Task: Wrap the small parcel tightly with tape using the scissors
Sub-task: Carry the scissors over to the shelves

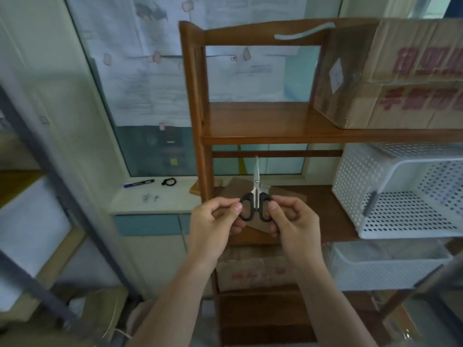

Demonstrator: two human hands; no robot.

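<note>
Ok so here's what bugs me, standing here watching. The scissors point(256, 196) are up in the air in front of the wooden shelf point(275, 136), blades together and pointing straight up and away from the person. The left hand point(213, 221) pinches the left black loop between thumb and forefinger. The right hand point(293, 221) does the same on the right loop. No finger goes through either loop as far as I can tell; it's all fingertip pinching from the outside, with the other fingers curled in loosely.

That's a weak hold, imo. If either pinch slips, the scissors swing or drop, and there's nothing under them but the shelf board and the person's own forearms. And if the hands pull apart, the blades open with nobody really in control of them.

What I take to be the parcel is the flat brown packet point(288, 194) lying on the middle board right behind the hands, partly hidden by them. Nobody's touching it. I can't see any tape from here, so my guess is the wrapping hasn't properly begun.

The other worry is that both hands are busy with one tool. Getting tape tight needs one hand holding the packet down, otherwise it slides towards the white basket point(375, 184) and the wrap ends up loose.
</note>
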